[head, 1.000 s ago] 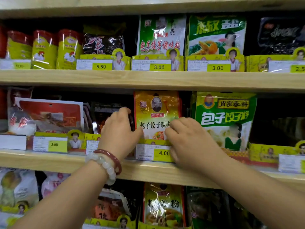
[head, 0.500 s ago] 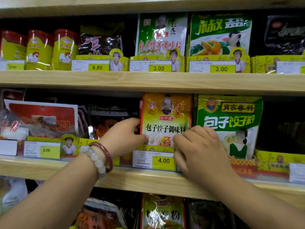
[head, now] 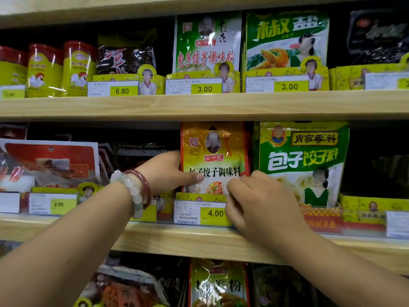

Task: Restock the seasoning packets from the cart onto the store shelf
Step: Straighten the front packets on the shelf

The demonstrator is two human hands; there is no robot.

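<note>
At frame centre, the left hand (head: 164,171) and right hand (head: 259,202) are both pinching the upright yellow-orange plastic seasoning packet (head: 214,151) on the middle wooden shelf (head: 199,240), fingers (head: 234,187) curled on its lower edges.

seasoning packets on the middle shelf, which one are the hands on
The yellow-orange packet above the 4.00 price tag; left hand and right hand hold its lower edges. The green packet beside it is untouched.

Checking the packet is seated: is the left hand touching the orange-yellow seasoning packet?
Touching. The head view shows the left hand with its thumb pressed flat on the front of the orange-yellow seasoning packet.
</note>
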